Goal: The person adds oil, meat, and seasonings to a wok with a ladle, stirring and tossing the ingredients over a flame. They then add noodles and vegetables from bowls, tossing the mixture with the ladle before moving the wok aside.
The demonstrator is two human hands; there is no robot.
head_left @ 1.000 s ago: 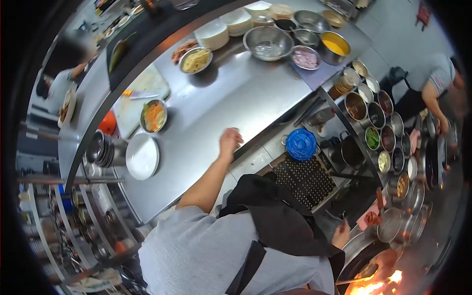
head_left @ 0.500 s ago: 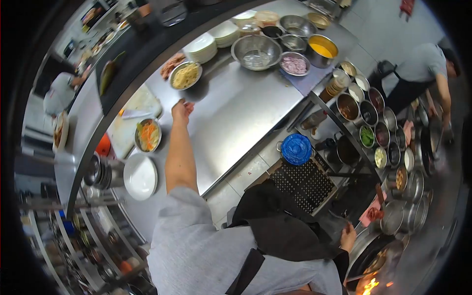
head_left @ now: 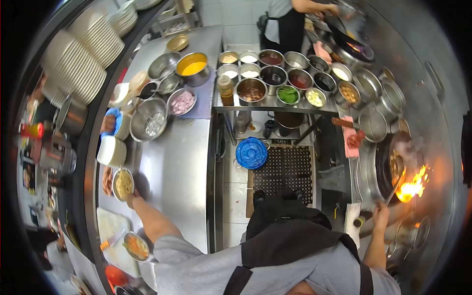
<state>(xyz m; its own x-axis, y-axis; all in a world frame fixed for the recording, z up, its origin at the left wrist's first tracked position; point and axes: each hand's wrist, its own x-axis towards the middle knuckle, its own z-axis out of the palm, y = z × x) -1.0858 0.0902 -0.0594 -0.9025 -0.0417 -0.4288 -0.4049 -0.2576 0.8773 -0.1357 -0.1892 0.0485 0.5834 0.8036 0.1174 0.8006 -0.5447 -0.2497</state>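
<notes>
The left hand (head_left: 132,198), at the lower left of the frame, is at the near edge of a metal bowl (head_left: 114,187) of pale yellow noodles (head_left: 124,184), its fingers against the rim; whether they have closed on it, I cannot tell. That bowl sits on the steel desk (head_left: 169,167), just beside a pile of reddish-brown pieces (head_left: 107,181) and below white stacked dishes (head_left: 112,151). Nearer the lower-left corner lie a white cutting board (head_left: 112,216) with an orange-handled knife (head_left: 105,244) and a second bowl (head_left: 147,253) holding orange and pale shreds. At the right of the frame, the right hand (head_left: 380,216) is wrapped around the handle of a ladle (head_left: 395,188), which reaches into a dark wok (head_left: 379,162). Flames (head_left: 413,186) rise at the wok's lower right.
</notes>
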